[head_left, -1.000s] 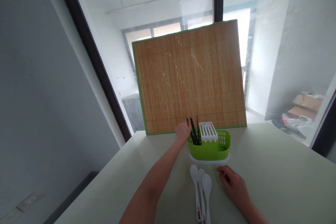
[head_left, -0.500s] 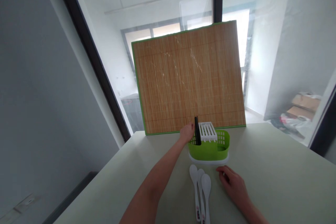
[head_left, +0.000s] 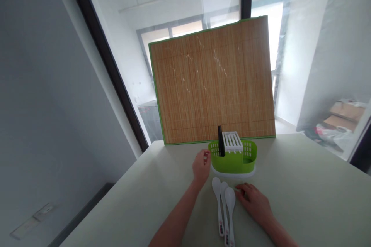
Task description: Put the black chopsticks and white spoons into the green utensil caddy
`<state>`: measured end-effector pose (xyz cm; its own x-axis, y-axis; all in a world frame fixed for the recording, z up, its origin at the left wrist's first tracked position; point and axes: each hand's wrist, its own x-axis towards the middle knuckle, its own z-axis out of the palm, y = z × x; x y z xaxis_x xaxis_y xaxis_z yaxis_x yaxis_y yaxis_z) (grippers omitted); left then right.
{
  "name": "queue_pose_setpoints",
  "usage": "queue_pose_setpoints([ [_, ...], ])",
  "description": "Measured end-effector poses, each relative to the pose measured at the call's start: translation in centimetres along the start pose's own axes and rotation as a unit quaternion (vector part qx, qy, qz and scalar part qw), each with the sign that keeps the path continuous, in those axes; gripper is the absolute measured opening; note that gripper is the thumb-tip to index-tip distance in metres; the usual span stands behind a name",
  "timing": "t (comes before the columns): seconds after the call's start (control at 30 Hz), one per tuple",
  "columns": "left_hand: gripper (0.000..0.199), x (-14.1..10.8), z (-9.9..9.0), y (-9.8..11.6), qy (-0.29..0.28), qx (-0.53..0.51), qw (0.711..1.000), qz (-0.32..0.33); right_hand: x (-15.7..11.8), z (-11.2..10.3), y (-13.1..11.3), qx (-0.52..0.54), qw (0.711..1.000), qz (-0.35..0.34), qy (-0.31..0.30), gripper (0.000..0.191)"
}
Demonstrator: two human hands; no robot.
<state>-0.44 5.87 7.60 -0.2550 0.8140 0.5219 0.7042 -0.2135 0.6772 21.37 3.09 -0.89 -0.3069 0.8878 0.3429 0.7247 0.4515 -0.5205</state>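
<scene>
A green basket [head_left: 232,163] with a white base and a white slatted rack [head_left: 232,141] stands near the table's back. Black chopsticks [head_left: 221,142] lean upright in its left part. Beside its left end is my left hand [head_left: 202,165], fingers curled loosely, holding nothing visible. Three white spoons [head_left: 230,200] lie side by side in front of the basket, bowls toward it. My right hand [head_left: 255,202] rests on the table just right of the spoon bowls, its fingers bent and apart, with nothing seen in them.
Behind the basket, a bamboo mat [head_left: 213,85] with green edging leans against the glass. The pale table [head_left: 301,193] spreads to both sides. Beyond the glass at the right lie cardboard and plastic bags [head_left: 340,123]. A grey wall is at the left.
My left hand has come away from the chopsticks, back and down to the basket's left side. The chopsticks now sit lower in the basket. The view has shifted slightly.
</scene>
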Motion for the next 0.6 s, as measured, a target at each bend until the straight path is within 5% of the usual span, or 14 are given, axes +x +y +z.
queue_pose_setpoints([
  [0.23,0.020,-8.3,-0.4,-1.8,0.039,-0.076,0.995,-0.056,0.1,0.9,-1.1,-0.009,0.999,0.038,-0.005,0.017],
  [0.4,0.019,-9.1,-0.3,-1.5,0.006,-0.098,0.994,-0.058,0.5,0.6,-1.2,0.024,0.999,0.030,0.007,0.020],
  [0.6,0.020,-8.9,0.0,0.7,-0.052,-0.154,0.986,-0.034,1.2,-2.7,-2.2,0.086,0.994,-0.015,0.064,0.028],
])
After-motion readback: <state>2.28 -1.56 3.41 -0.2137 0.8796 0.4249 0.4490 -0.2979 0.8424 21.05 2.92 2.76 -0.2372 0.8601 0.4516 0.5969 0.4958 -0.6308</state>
